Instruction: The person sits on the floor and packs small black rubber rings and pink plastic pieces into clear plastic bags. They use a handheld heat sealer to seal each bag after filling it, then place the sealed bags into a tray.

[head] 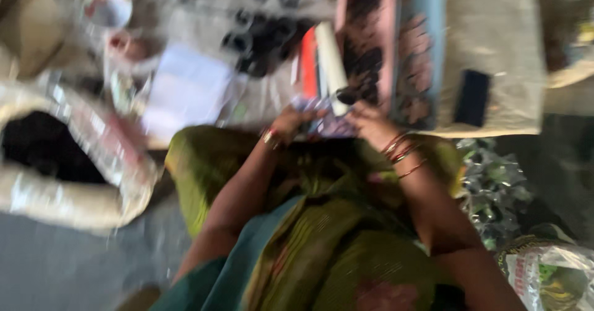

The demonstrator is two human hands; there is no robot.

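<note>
The view is badly blurred. My left hand (292, 124) and my right hand (369, 122) meet in front of my lap, both on a small patterned purplish packet (328, 125). My right hand's fingers also pinch a small dark piece (348, 96) at the near end of a white roll (331, 63). Bangles ring both wrists. A pink tray (341, 14) and a blue tray (436, 14) of small dark pieces lie just beyond my hands.
An open sack (68, 156) with dark contents sits at the left. White sheets (185, 88), a red flat thing (308, 63) and black round pieces (260, 42) lie ahead. A dark flat object (473, 97) rests on a pale cloth. Crumpled plastic (495, 187) and a printed bag (550, 274) lie at right.
</note>
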